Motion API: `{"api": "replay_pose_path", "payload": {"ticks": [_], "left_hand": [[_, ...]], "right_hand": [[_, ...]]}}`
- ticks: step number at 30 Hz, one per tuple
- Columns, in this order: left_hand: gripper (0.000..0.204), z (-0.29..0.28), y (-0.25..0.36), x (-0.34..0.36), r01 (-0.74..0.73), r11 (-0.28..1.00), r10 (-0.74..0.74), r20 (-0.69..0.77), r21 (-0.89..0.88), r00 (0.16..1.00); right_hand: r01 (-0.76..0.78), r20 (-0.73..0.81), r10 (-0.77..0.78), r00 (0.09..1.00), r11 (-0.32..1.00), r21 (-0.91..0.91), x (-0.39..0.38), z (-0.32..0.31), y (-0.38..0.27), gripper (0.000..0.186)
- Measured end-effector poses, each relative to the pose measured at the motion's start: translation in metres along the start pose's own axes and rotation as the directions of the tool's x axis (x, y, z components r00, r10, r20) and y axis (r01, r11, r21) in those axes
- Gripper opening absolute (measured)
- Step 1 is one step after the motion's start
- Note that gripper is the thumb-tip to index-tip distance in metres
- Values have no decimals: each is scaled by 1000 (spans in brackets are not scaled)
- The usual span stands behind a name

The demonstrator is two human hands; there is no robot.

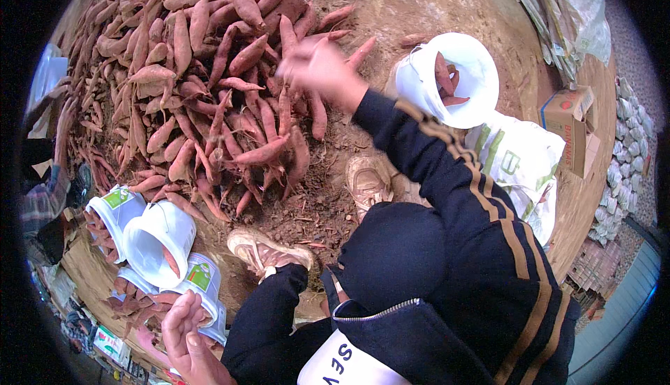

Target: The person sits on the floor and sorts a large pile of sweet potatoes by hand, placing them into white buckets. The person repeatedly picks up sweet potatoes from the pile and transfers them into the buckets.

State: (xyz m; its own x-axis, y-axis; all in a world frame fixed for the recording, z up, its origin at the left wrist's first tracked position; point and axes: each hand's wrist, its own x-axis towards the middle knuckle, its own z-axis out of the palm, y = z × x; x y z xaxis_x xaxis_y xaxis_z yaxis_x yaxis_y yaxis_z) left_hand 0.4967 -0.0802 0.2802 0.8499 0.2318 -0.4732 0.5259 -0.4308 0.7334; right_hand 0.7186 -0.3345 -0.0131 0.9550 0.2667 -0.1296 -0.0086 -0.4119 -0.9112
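A large heap of reddish-pink sweet potatoes [230,85] covers the ground ahead and to the left. My right hand [321,67], blurred by motion, reaches over the heap's right side; its fingers are smeared, so whether it grips a root does not show. My left hand [187,339] is raised at the lower left, fingers loosely bent and apart from the thumb, with nothing in it. Close to it are white buckets, among them a tilted one [157,235] with a sweet potato inside. Another white bucket [481,71], holding a few sweet potatoes, lies tipped right of my right forearm.
My shoes [269,251] rest on loose soil at the heap's near edge. To the right are a white-and-green sack [520,161], a cardboard box [567,123] and clear plastic sheeting [590,29]. Another person's arm [63,130] shows at the far left.
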Motion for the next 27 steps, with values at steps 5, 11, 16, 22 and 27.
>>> {"api": "replay_pose_path", "payload": {"ticks": [5,11,16,22,27], "left_hand": [[38,0,-1,9,37,997,-35,31,-65,999],[37,5,-4,16,32,999,-31,42,-41,999],[36,7,-5,24,70,997,-68,57,-26,996],[42,4,-7,21,80,997,-80,23,-2,997],[52,-3,-21,15,70,997,-69,-26,31,997]], "right_hand": [[-531,-736,241,632,827,-185,62,-102,75,52],[-934,-783,570,249,355,-38,50,-134,162,59],[-777,-493,677,546,188,-601,71,-164,232,43],[-680,-429,655,622,181,-711,67,-130,220,38],[-740,-551,537,639,233,-631,59,-117,258,34]]}}
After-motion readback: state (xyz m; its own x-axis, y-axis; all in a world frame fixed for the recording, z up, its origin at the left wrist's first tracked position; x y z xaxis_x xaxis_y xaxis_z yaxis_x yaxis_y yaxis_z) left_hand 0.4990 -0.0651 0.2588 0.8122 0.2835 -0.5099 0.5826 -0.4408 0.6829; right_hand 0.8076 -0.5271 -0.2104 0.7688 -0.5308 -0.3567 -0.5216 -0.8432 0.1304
